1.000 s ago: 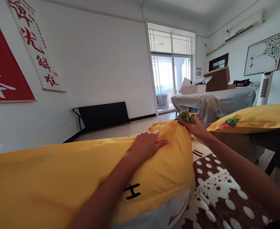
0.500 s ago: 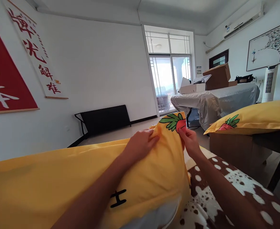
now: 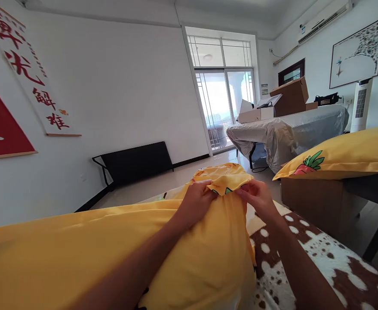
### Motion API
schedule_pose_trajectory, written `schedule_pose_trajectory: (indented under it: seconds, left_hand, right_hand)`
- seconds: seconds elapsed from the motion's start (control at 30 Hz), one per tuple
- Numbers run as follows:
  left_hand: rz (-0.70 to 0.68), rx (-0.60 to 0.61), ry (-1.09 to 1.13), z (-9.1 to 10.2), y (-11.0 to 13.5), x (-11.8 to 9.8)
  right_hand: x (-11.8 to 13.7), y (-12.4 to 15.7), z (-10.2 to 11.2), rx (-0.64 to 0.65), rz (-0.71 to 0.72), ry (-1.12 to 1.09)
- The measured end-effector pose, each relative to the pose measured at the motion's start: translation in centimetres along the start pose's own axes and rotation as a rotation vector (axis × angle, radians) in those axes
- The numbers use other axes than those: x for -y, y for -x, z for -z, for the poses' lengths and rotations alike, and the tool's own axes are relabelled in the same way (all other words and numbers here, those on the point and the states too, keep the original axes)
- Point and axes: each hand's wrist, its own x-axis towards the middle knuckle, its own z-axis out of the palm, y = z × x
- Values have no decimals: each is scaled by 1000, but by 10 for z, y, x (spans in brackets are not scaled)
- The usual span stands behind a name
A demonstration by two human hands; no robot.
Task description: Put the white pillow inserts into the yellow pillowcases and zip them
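A yellow pillowcase lies in front of me, puffed out at its near part. In the earlier view a white pillow showed at its near end. My left hand is closed on the far edge of the cloth, left of the middle. At the far right corner, my right hand pinches the same edge. Between the hands the cloth is folded over, and bits of green print show along the fold. More yellow fabric stretches away to the left; where it joins the pillowcase, I cannot tell.
Under the pillowcase is a brown and white spotted blanket. Another yellow pillow with a carrot print rests at the right above a cardboard box. Farther back stand a plastic-covered table with open boxes and a black folded frame.
The far edge has been turned over toward me, so the carrot print is mostly hidden. The black letter and white pillow have largely gone from sight. My view has shifted slightly right.
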Motion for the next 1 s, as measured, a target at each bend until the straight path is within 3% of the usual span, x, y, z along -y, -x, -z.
schedule_pose_trajectory:
  seconds: [0.17,0.33,0.6,0.7,0.87,1.0]
  left_hand:
    - [10,-22,36,-3,2,-1]
    - [-17,-3,2,2,5,1]
    - [48,-133,-240,13,16,8]
    - [96,-127,-310,16,23,10]
    - [39,-40,-193,23,23,10]
    - [-21,-86,-237,27,10,-9]
  right_hand:
    - [5,4,-13,96,-228,-48]
    - [0,7,-29,81,-214,-286]
    - [-14,6,-29,45,-313,-649]
    - [-21,4,-29,10,-335,-729]
    - [-22,1,-26,-10,-346,-665]
    - [-19,-1,-17,-73,-224,-466]
